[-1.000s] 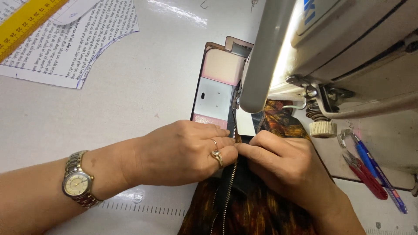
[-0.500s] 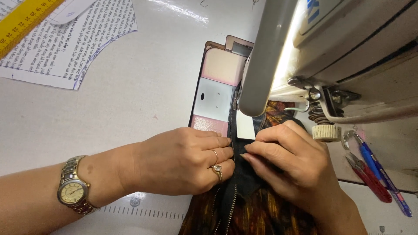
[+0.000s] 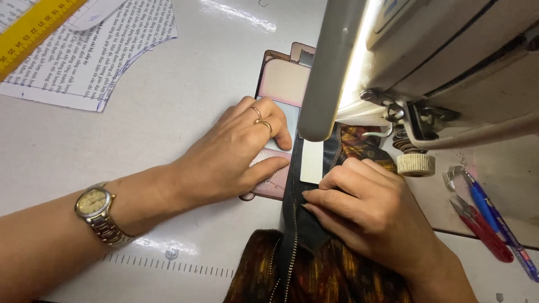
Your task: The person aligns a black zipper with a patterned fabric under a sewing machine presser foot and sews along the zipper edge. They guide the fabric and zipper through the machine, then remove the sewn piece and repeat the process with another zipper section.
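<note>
Since the earlier frame, my left hand (image 3: 236, 154) shifted onto the pink case (image 3: 278, 179), fingers spread flat; right hand (image 3: 368, 207) presses the zipper (image 3: 292, 235) fabric, unsewn, under the machine (image 3: 449, 62).

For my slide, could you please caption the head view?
Left hand on a pink phone case, right hand pressing dark zippered fabric at a sewing machine.

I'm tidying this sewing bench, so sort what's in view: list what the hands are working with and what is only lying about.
In use:
left hand, resting on the pink phone case
right hand, pressing the dark patterned fabric
zipper on that fabric
sewing machine

Lying about:
yellow ruler
printed paper pattern
blue pen
red snips
</note>
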